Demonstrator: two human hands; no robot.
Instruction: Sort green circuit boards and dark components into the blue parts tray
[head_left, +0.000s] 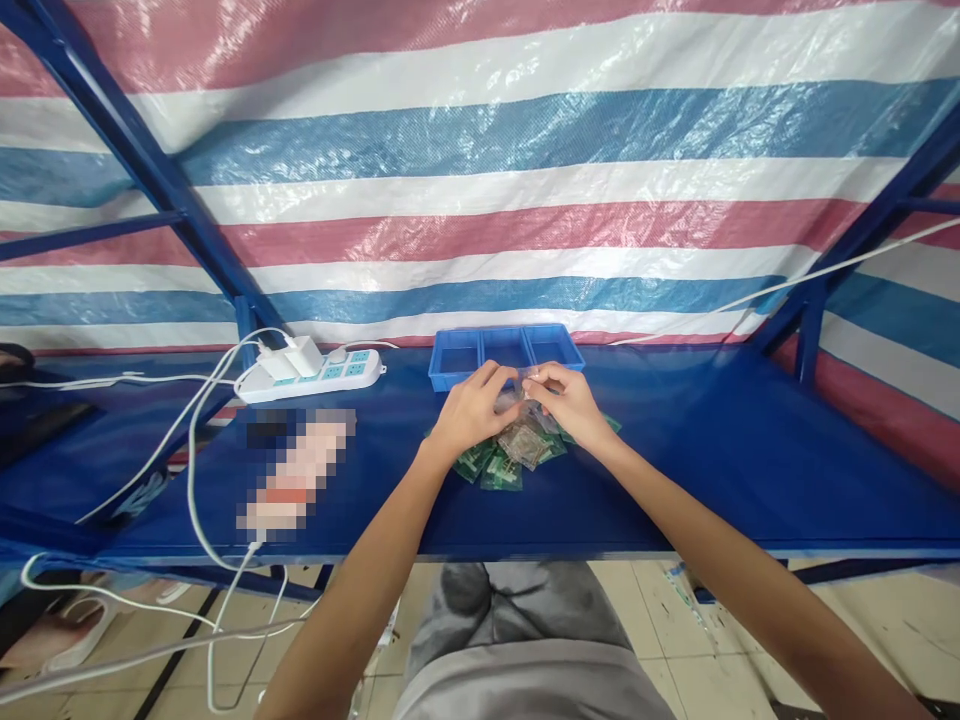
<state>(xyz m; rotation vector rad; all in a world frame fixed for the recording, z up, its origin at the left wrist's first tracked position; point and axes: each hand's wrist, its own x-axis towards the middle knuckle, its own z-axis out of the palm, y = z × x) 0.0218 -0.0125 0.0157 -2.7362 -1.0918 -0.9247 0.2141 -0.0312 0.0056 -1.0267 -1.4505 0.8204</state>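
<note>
Both hands meet over the middle of the blue table, just in front of a blue three-compartment tray [444, 381]. My left hand [480, 405] pinches one side of a small clear plastic bag [529, 388], and my right hand [562, 400] has its fingers closed on the other side. Beneath them lies a spread of small clear packets with green contents [501, 470]. One packet with brownish or metallic contents [523, 444] rests on top of these. What is inside the held bag is too small to make out.
A white power strip [330, 380] with plugged-in chargers stands at the back left. Nearer sits a pixelated object [304, 475] with a white cable [193, 480]. Blue frame posts [150, 160] and striped sheeting [525, 120] enclose the table. Part of another person [45, 630] shows lower left.
</note>
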